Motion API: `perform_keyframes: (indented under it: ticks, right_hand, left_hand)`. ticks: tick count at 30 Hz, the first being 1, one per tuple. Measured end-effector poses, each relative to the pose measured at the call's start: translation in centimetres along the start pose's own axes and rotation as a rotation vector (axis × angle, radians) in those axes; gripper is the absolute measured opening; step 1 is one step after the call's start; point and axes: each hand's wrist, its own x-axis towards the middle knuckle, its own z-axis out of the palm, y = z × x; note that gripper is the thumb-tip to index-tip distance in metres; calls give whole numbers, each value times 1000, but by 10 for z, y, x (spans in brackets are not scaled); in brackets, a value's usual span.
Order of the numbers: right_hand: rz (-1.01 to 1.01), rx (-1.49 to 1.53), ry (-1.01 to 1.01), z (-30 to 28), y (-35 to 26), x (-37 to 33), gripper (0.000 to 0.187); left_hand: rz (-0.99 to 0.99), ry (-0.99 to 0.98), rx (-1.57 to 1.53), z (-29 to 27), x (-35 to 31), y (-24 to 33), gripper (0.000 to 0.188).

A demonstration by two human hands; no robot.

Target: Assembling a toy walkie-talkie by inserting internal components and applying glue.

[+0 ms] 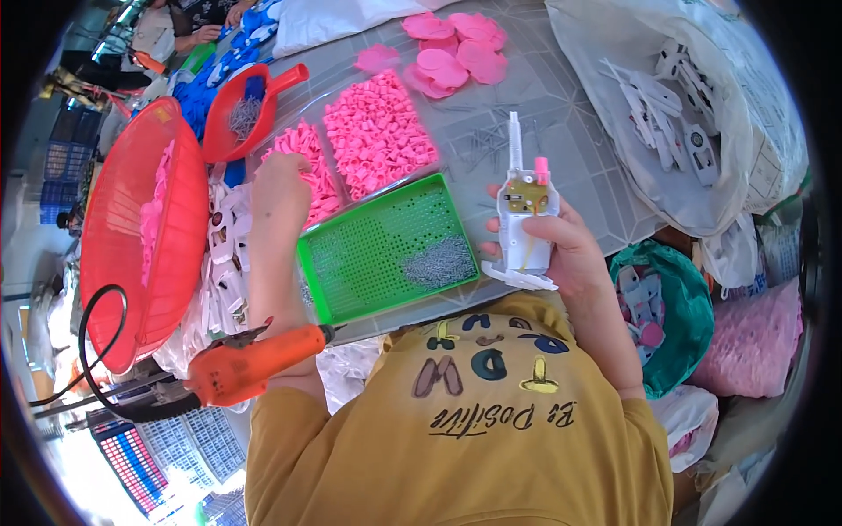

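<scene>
Far left of our rectangular green perforated plastic tray (399,298), we spot a round red plastic basket (132,289). Below the tray's near-left corner, here's a tubular orange power screwdriver (254,361). Up by the far-left corner, the left hand (282,191) dips to the small pink plastic pieces (321,180); its fingertips are hidden, so we can't tell whether they pinch one. Just right of the tray, we see the long white plastic casing (517,241), circuit board (526,198) showing, gripped by the right hand (574,245): thumb pressed on top, fingers curled behind.
</scene>
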Motion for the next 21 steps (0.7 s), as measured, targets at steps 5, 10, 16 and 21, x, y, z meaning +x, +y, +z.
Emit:
perform_keyframes:
  ticks: [5, 10, 16, 21]
  right_hand:
    - [16, 3, 5, -7, 0, 0, 55]
    - [37, 4, -19, -10, 1, 3, 56]
    - [40, 51, -4, -4, 2, 3, 59]
    - [61, 74, -28, 4, 1, 5, 58]
  left_hand:
    - [-25, 7, -117, 10, -1, -14, 21]
    - [-51, 5, -149, -1, -2, -5, 22]
    - [190, -134, -532, -24, -10, 33, 21]
    - [503, -399, -866, -33, -21, 96, 19]
